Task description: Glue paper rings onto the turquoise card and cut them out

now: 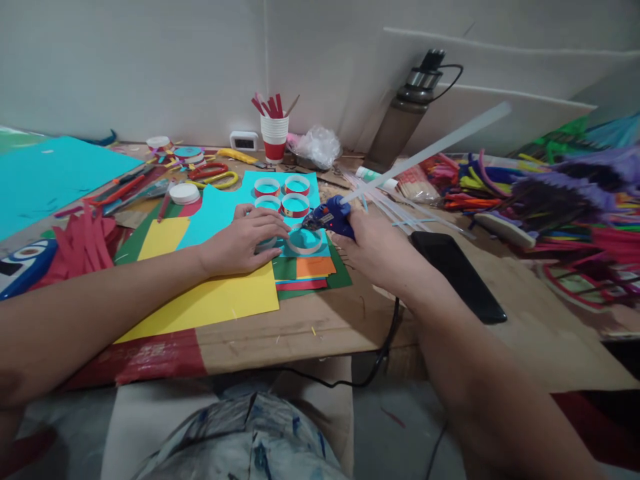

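Note:
My right hand [380, 250] is wrapped round a blue glue gun [327, 219]. A long translucent glue stick [430, 147] sticks out of its back end. The nozzle points down at the near right white paper ring [305, 240]. My left hand [247, 240] lies over the left-hand rings, its fingers stretched towards the nozzle; it partly hides a ring under it. Several rings stand in two columns on a light-blue paper sheet [253, 180], and some, such as a red-banded ring [295, 205], have a red band.
Yellow paper [215, 300] lies under my left forearm. A black phone [457, 277] is right of my right hand. Behind stand a paper cup [275, 137] with red strips and a tilted bottle [400, 113]. Scissors [215, 177] lie back left. A black cable [385, 343] hangs over the table edge.

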A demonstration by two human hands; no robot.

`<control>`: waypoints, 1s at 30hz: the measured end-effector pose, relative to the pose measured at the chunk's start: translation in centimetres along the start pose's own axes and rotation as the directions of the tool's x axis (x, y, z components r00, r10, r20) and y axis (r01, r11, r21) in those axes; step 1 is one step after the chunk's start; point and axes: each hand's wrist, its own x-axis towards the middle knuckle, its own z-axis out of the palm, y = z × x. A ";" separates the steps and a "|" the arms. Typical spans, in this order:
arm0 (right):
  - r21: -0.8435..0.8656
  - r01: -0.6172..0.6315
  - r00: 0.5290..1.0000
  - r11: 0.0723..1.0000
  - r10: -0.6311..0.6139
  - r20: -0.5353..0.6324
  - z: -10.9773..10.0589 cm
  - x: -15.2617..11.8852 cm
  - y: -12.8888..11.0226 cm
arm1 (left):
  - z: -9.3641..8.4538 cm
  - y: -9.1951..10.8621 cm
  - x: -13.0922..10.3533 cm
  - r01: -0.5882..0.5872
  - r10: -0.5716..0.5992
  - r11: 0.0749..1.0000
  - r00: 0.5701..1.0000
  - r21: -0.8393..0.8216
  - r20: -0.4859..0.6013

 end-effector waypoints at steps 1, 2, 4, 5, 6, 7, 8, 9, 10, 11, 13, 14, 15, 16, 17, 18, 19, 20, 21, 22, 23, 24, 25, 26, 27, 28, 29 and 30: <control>0.001 -0.006 1.000 1.000 0.006 0.003 0.1 0.0 0.0 | 0.0 0.0 0.0 0.004 -0.004 1.000 1.000 -0.004 0.002; 0.002 -0.009 1.000 1.000 0.009 0.008 0.2 0.1 0.0 | -0.1 0.0 0.0 0.006 -0.006 1.000 1.000 -0.004 0.004; 0.011 -0.014 1.000 1.000 0.014 0.021 0.2 0.1 0.0 | -0.2 0.0 -0.1 0.000 0.000 1.000 1.000 0.007 0.007; 0.019 -0.018 1.000 1.000 0.017 0.022 0.2 0.1 0.0 | -0.2 0.0 -0.1 -0.006 0.006 1.000 1.000 0.016 0.010; 0.034 -0.017 1.000 0.999 0.017 0.023 0.1 0.1 0.0 | -0.2 0.1 -0.1 -0.011 0.011 1.000 1.000 0.025 0.016; 0.059 -0.013 1.000 0.998 0.011 0.027 0.1 0.1 0.0 | -0.3 0.1 -0.2 -0.013 0.012 0.999 1.000 0.034 0.022; 0.086 -0.012 1.000 0.996 0.010 0.024 0.0 0.1 0.0 | -0.3 0.1 -0.2 -0.012 0.011 0.999 1.000 0.039 0.026; 0.114 0.002 1.000 0.993 -0.004 0.017 -0.1 0.1 0.1 | -0.3 0.1 -0.3 -0.010 0.009 0.999 1.000 0.042 0.030; 0.134 0.008 1.000 0.991 -0.009 0.013 -0.1 0.1 0.1 | -0.3 0.1 -0.3 -0.008 0.006 0.999 1.000 0.044 0.030; 0.148 0.012 1.000 0.989 -0.014 0.012 -0.1 0.1 0.2 | -0.3 0.0 -0.4 -0.006 0.004 0.999 1.000 0.045 0.029; 0.166 0.028 1.000 0.986 -0.029 0.003 0.0 0.2 0.5 | -0.2 -0.1 -0.5 -0.006 0.005 0.999 1.000 0.046 0.027; 0.175 0.036 0.999 0.984 -0.035 -0.006 0.1 0.3 0.7 | -0.2 -0.1 -0.5 -0.010 0.008 0.999 1.000 0.046 0.025; 0.186 0.046 0.999 0.981 -0.044 -0.016 0.2 0.4 0.9 | -0.2 -0.1 -0.6 -0.014 0.013 0.999 1.000 0.047 0.024; 0.199 0.051 0.999 0.979 -0.048 -0.018 0.2 0.5 1.1 | -0.2 -0.2 -0.6 -0.020 0.019 0.999 1.000 0.048 0.023; 0.218 0.054 0.999 0.974 -0.053 -0.013 0.3 0.6 1.2 | -0.1 -0.2 -0.6 -0.026 0.025 0.998 0.999 0.050 0.021; 0.239 0.058 0.998 0.969 -0.057 -0.009 0.3 0.7 1.4 | -0.1 -0.2 -0.6 -0.028 0.027 0.998 0.999 0.052 0.018; 0.256 0.057 0.998 0.965 -0.058 -0.004 0.3 0.8 1.5 | -0.2 -0.2 -0.6 -0.029 0.028 0.998 0.999 0.054 0.015; 0.269 0.055 0.998 0.961 -0.056 -0.002 0.3 0.9 1.6 | -0.2 -0.2 -0.6 -0.029 0.028 0.998 1.000 0.054 0.013; 0.279 0.054 0.998 0.959 -0.055 -0.005 0.2 0.9 1.6 | -0.2 -0.2 -0.7 -0.029 0.028 0.998 1.000 0.053 0.009; 0.286 0.053 0.999 0.957 -0.054 -0.007 0.2 1.0 1.7 | -0.2 -0.2 -0.7 -0.028 0.028 0.998 1.000 0.050 0.003; 0.291 0.053 0.999 0.955 -0.053 -0.007 0.2 1.0 1.7 | -0.2 -0.1 -0.7 -0.026 0.026 0.999 1.000 0.047 -0.003; 0.298 0.054 0.998 0.953 -0.055 -0.006 0.1 1.0 1.8 | -0.2 -0.1 -0.7 -0.023 0.024 0.999 1.000 0.044 -0.009; 0.306 0.059 0.998 0.950 -0.061 -0.005 0.1 1.1 1.8 | -0.2 0.0 -0.7 -0.022 0.023 0.999 1.000 0.041 -0.014; 0.314 0.064 0.998 0.947 -0.066 -0.006 0.1 1.1 1.9 | -0.2 0.0 -0.7 -0.022 0.023 0.999 1.000 0.039 -0.020; 0.320 0.068 0.998 0.945 -0.069 -0.006 0.1 1.1 2.0 | -0.3 0.0 -0.8 -0.022 0.023 0.999 0.999 0.038 -0.027; 0.325 0.070 0.997 0.943 -0.073 -0.003 0.1 1.2 2.0 | -0.3 0.0 -0.8 -0.024 0.025 0.999 0.999 0.037 -0.037; 0.333 0.072 0.997 0.940 -0.077 0.001 0.1 1.3 2.1 | -0.3 0.0 -0.8 -0.026 0.028 0.999 0.998 0.036 -0.051; 0.343 0.073 0.997 0.936 -0.080 0.005 0.2 1.3 2.2 | -0.3 0.0 -0.7 -0.026 0.028 0.999 0.997 0.032 -0.069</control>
